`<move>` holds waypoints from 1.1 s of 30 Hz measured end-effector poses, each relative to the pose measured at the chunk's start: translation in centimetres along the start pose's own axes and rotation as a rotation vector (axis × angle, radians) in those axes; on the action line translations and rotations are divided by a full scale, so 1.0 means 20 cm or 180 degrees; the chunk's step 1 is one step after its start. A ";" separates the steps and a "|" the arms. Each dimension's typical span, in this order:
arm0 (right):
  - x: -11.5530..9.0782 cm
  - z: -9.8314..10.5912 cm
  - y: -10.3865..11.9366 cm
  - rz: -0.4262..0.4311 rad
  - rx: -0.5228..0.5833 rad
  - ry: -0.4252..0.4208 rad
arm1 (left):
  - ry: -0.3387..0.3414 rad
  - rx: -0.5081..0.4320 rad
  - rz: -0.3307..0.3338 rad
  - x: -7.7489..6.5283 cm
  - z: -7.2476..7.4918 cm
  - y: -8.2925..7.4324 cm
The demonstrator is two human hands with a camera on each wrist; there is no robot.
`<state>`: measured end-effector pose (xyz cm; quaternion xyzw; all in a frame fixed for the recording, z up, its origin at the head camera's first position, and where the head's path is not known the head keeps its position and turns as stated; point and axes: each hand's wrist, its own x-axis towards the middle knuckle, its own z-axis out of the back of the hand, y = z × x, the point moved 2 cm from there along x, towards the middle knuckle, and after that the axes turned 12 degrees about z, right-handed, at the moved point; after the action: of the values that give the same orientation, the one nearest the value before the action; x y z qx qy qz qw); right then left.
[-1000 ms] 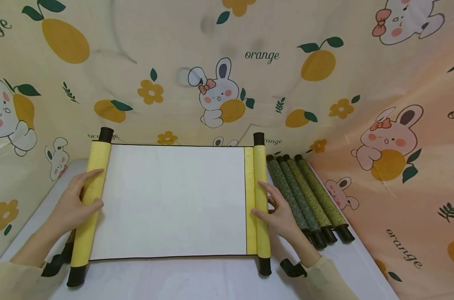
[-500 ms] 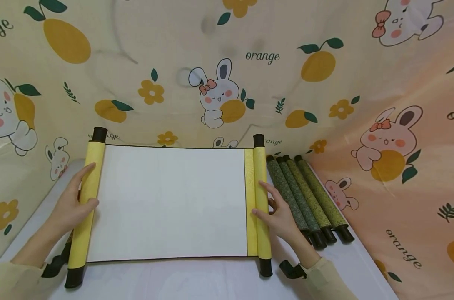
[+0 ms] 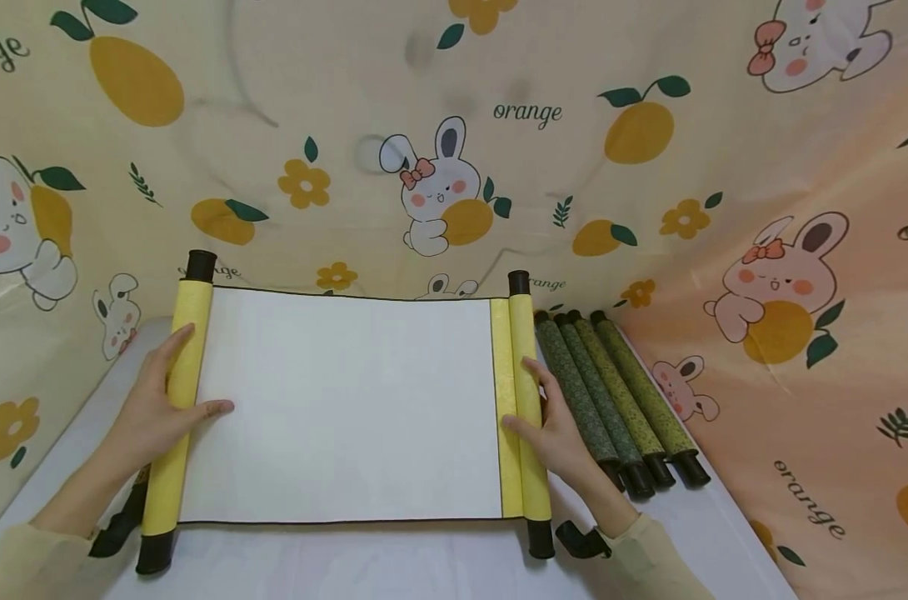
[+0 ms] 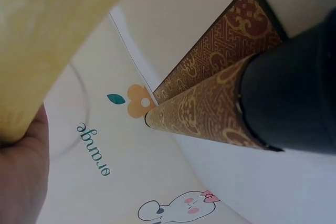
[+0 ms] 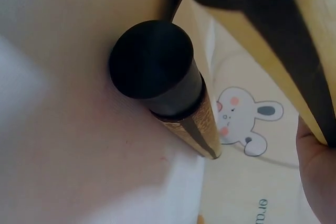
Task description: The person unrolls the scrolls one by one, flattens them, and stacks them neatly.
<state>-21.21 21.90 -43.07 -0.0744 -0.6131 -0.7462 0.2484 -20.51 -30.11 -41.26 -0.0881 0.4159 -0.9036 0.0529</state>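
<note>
A hanging scroll (image 3: 349, 400) is spread between both hands, its white sheet facing me and a yellow roller with black end knobs at each side. In the head view my left hand (image 3: 150, 408) grips the left roller (image 3: 184, 367), with the thumb lying over onto the white sheet. My right hand (image 3: 555, 425) holds the right roller (image 3: 529, 400), thumb on the yellow border strip. Behind and below it, the wrist views show another scroll with a brown-and-gold patterned roller (image 4: 199, 106) and black knob (image 5: 152, 61); the head view mostly hides it.
Several rolled green speckled scrolls (image 3: 611, 383) lie side by side on the white table (image 3: 334, 567), right of my right hand. A cloth printed with rabbits and oranges (image 3: 454, 75) hangs behind the table and along its right side.
The left roller shifted slightly left, then a little back right. My left thumb has moved from that roller onto the sheet. The lower end of the right roller has swung slightly right.
</note>
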 end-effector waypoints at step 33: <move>-0.01 0.07 0.01 0.0113 -0.0485 -0.0132 | 0.0200 -0.0135 -0.0167 0.03 0.20 0.08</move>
<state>-21.13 23.32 -42.64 -0.1195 -0.5581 -0.7845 0.2425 -20.22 -34.30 -39.90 -0.0716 0.4339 -0.8980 0.0142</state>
